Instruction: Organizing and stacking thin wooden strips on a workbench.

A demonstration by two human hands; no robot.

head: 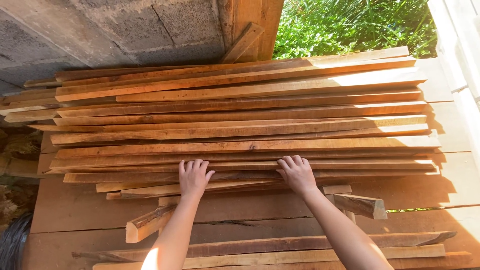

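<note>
A wide stack of long, thin wooden slats point(240, 120) lies crosswise in front of me on a plank platform point(75, 205). My left hand point(193, 176) rests palm down on the nearest slats, fingers spread over their front edge. My right hand point(297, 173) lies flat on the same slats a little to the right, fingers pointing away from me. Neither hand is closed around a slat. Both forearms reach up from the bottom of the view.
Short wooden offcuts point(147, 222) point(361, 205) stick out under the stack near my arms. More long slats point(280, 250) lie along the bottom edge. A concrete block wall point(115, 30) stands behind, green grass point(350, 25) at the top right, white boards point(462, 60) at the right.
</note>
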